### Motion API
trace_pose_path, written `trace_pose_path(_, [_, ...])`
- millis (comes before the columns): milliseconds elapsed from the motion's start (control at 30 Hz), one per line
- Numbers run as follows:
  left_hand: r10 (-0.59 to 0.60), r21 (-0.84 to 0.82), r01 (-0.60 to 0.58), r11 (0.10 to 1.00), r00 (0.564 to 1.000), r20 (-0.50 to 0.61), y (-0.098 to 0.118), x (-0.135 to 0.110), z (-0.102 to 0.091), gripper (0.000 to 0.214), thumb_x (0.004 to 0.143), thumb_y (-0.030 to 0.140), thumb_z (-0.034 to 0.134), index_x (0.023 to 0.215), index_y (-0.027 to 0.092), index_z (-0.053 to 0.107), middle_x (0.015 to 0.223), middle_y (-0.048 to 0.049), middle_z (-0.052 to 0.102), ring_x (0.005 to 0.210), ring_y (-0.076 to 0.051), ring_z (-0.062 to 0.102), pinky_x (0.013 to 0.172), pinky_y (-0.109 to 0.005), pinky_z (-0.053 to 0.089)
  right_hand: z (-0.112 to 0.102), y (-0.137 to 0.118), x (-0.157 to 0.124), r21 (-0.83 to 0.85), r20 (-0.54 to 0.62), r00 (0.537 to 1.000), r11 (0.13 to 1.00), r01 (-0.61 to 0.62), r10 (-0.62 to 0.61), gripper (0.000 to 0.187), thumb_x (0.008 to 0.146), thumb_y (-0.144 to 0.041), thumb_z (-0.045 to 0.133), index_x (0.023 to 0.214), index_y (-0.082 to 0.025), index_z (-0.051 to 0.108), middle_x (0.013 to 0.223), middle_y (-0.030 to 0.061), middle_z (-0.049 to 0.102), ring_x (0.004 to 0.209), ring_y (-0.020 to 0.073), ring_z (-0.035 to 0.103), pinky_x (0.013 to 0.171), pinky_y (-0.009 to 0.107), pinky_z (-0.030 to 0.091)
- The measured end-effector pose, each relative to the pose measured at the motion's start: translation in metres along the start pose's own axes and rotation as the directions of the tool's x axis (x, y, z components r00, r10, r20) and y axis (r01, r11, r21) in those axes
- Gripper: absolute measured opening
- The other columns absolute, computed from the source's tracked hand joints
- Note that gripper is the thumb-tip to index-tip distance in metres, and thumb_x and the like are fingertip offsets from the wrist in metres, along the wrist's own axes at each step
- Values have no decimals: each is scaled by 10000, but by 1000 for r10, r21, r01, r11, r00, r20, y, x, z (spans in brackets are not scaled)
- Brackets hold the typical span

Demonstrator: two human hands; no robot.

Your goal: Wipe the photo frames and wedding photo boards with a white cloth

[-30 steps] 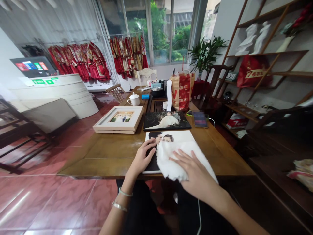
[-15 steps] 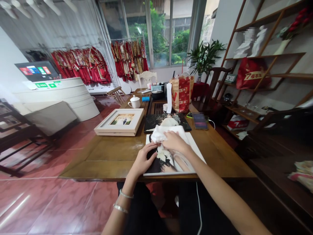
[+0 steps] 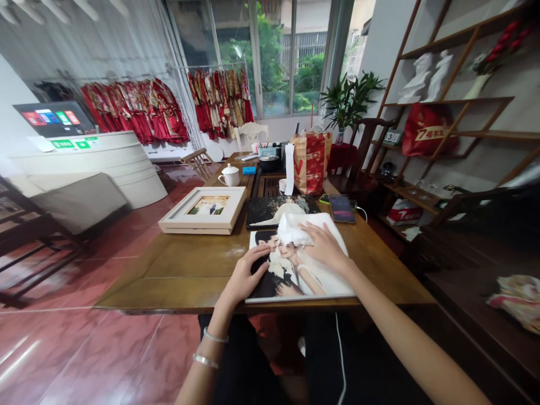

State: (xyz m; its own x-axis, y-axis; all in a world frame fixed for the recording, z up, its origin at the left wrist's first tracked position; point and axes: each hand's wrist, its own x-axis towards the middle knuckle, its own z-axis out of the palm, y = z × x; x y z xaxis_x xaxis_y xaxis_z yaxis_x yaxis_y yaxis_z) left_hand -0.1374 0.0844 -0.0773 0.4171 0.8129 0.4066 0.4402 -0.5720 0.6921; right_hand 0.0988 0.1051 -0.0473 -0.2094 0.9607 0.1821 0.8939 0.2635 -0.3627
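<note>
In the head view, the white cloth has just been shifted from the photo panel's top left toward its upper right corner, and the middle of the print is thus uncovered, which suggests that the wiping is being carried across the surface. The photo panel is laid flat at the near edge of the wooden table. Its left edge is touched by the left hand, by which nothing is gripped. The cloth is pressed under the right hand, held flat with fingers extended rather than clenched. The cloth looks soft and fluffy; the panel is thin, stiff and smooth. Beyond it are set a dark photo board and a boxy, pale frame.
</note>
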Motion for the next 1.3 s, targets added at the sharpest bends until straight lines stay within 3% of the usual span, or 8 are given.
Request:
trace_pose_path(133, [1, 5, -1, 1000, 1000, 1, 1, 0, 0, 309, 875, 254, 503, 1165, 207, 600, 1282, -91, 559, 1220, -227, 484, 1064, -441, 341, -6, 10, -23, -32, -5, 1000, 999, 26, -26, 573, 708, -197, 497, 1280, -160, 502, 1393, 64, 447, 1342, 228, 283, 1123, 487, 32])
trace_pose_path(367, [-1, -6, 1, 1000, 1000, -10, 1, 0, 1, 300, 871, 241, 496, 1149, 196, 600, 1266, -96, 569, 1209, -224, 494, 1060, -441, 350, -13, -27, -102, 9, 138, 958, 968, 252, -251, 801, 546, -105, 463, 1330, -269, 450, 1442, 3, 370, 1366, 239, 226, 1113, 530, 41])
trace_pose_path(467, [-6, -16, 6, 1000, 1000, -11, 2, 0, 1, 293, 867, 240, 495, 1135, 201, 607, 1256, -95, 576, 1202, -226, 503, 1055, -439, 357, -18, -35, -120, 61, 194, 935, 955, 291, -298, 853, 510, -96, 463, 1340, -293, 432, 1453, -11, 350, 1370, 244, 212, 1115, 531, 42])
trace_pose_path(667, [-2, -13, 2, 1000, 1000, -6, 1, 0, -1, 298, 867, 245, 502, 1143, 199, 604, 1261, -94, 575, 1212, -224, 495, 1059, -435, 352, -17, -9, -83, 42, 165, 952, 966, 254, -257, 801, 555, -78, 486, 1320, -312, 456, 1473, 8, 310, 1380, 216, 185, 1118, 486, 92])
trace_pose_path(833, [-7, -19, 7, 1000, 1000, 0, 0, 0, -1, 302, 865, 249, 507, 1150, 210, 601, 1274, -79, 569, 1223, -223, 485, 1065, -445, 343, -11, 23, -28, -98, 63, 989, 986, 138, -132, 663, 693, -172, 538, 1339, -282, 440, 1481, 59, 297, 1381, 237, 172, 1111, 450, 136])
trace_pose_path(933, [-5, -23, 5, 1000, 1000, -1, 0, 0, -1, 302, 864, 252, 507, 1146, 208, 603, 1273, -82, 572, 1219, -225, 489, 1060, -450, 348, -8, 26, -13, -147, 23, 998, 987, 61, -58, 613, 732, -215, 544, 1335, -268, 450, 1463, 68, 336, 1371, 250, 207, 1110, 452, 134])
trace_pose_path(1100, [-15, -31, 14, 999, 1000, -15, -2, 1, 1, 296, 892, 245, 443, 1132, 208, 613, 1260, -75, 581, 1217, -214, 492, 1065, -434, 345, 1, -1, -37, -172, -10, 997, 983, 68, -71, 640, 719, -336, 585, 1339, -272, 444, 1455, 73, 353, 1372, 306, 176, 1095, 526, 106])
trace_pose_path(1300, [-44, -47, 43, 998, 999, -23, -2, 2, 2, 322, 886, 174, 392, 1098, 186, 633, 1237, -74, 595, 1203, -206, 503, 1075, -416, 336, -4, -43, -108, -71, 141, 953, 957, 281, -269, 794, 610, -195, 574, 1376, -277, 380, 1493, 64, 270, 1391, 294, 85, 1106, 527, 54])
